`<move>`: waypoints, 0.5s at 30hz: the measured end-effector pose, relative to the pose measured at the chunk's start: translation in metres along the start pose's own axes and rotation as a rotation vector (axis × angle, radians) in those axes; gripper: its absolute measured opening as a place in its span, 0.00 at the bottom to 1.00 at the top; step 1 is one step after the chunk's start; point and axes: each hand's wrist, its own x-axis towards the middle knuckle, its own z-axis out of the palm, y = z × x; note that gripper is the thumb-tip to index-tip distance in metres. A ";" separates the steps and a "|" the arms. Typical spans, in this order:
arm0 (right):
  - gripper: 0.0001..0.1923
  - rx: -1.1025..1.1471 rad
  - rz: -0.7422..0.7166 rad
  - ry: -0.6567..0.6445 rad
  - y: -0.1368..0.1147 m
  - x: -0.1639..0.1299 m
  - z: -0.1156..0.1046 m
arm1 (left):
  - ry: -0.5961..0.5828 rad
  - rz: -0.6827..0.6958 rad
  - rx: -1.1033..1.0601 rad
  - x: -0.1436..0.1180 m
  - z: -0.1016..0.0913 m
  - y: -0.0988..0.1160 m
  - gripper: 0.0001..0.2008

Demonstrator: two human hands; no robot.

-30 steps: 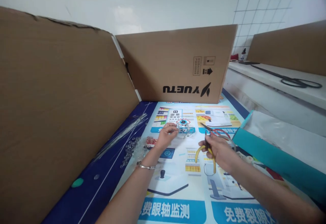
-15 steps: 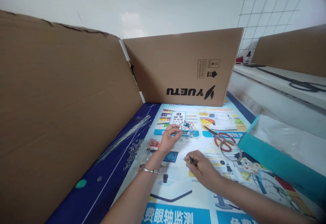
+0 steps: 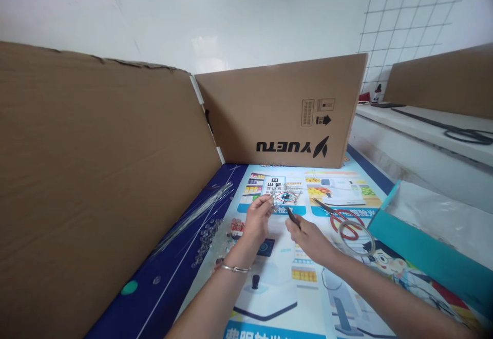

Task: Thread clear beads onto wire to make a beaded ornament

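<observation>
A: Setting, largest first. Cardboard walls [image 3: 96, 174] on the left and at the back, printed poster [image 3: 292, 287] covering the tabletop.

B: Change over the last second?

A: The yellow-handled pliers are gone from the right hand [image 3: 308, 236]. Red scissors [image 3: 342, 221] and a tape ring [image 3: 358, 236] lie on the poster just right of it.

B: What does it hold now?

A: A thin dark tool [image 3: 291, 216], probably tweezers, fingers clamped on it, tip aimed at the beaded wire piece [image 3: 284, 195].

B: Left hand?

A: Left hand [image 3: 259, 217], fingers pinched on that piece's near edge, low over the poster. Clear beads [image 3: 206, 233] and thin rods [image 3: 196, 208] lie near on the left.

B: Reading?

A: Likely a shift from gripping to finer work.
</observation>
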 end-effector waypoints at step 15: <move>0.22 -0.266 0.038 0.027 0.001 -0.003 -0.023 | 0.094 0.141 0.148 -0.020 0.024 0.016 0.06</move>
